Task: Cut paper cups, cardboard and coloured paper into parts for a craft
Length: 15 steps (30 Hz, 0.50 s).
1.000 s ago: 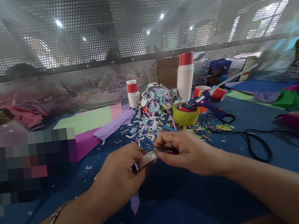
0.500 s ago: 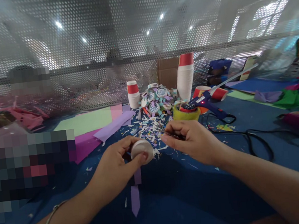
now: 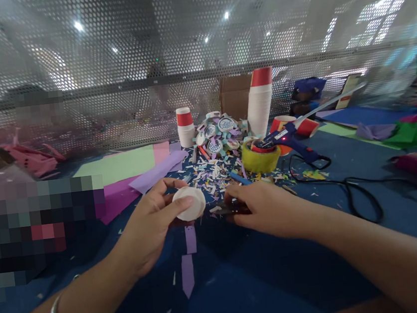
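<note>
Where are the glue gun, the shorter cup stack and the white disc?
Glue gun (image 3: 293,143): head view, blue body.
Shorter cup stack (image 3: 186,135): head view, white side.
White disc (image 3: 187,212): head view, face below the thumb.

1 round white disc (image 3: 194,208), tilted, pinched in the left hand (image 3: 145,228); 2 purple paper strips (image 3: 190,239) lie nearby

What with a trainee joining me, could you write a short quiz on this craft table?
1. What colour is the glue gun: A) yellow, B) green, or C) dark blue?
2. True or false: the left hand holds a white disc.
3. Fill in: seen from the camera, the taller paper-cup stack stands to the ___ of the shorter stack.

Key: 1. C; 2. true; 3. right.
</note>
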Tool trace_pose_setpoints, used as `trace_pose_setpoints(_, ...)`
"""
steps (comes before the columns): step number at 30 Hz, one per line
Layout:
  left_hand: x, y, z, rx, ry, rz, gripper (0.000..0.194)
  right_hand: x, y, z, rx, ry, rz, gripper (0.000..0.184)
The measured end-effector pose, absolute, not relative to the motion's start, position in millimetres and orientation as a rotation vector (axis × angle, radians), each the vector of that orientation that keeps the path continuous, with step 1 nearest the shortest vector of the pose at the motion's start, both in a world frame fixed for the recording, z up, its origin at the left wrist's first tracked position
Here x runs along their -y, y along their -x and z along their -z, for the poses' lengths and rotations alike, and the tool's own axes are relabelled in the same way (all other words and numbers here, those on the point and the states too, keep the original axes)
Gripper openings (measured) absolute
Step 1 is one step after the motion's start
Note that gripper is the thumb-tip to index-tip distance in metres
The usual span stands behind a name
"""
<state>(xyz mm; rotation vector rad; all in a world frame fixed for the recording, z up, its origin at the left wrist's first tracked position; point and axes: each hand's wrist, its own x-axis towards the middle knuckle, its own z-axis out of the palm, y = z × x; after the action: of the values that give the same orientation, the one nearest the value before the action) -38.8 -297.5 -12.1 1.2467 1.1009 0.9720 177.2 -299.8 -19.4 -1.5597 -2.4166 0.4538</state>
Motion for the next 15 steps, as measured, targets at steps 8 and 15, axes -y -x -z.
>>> trace_pose_setpoints(8,294.6,40.0,14.7,-1.087,-1.36,-1.014,0.028,305.8,-177.2,22.8,2.5,1.496,-0.308,0.01)
trace_pose_setpoints(15,293.3,38.6,15.8,-1.217,-1.542,-0.946,0.032,310.9,-176.5,21.6,2.534,1.466,-0.191,0.019)
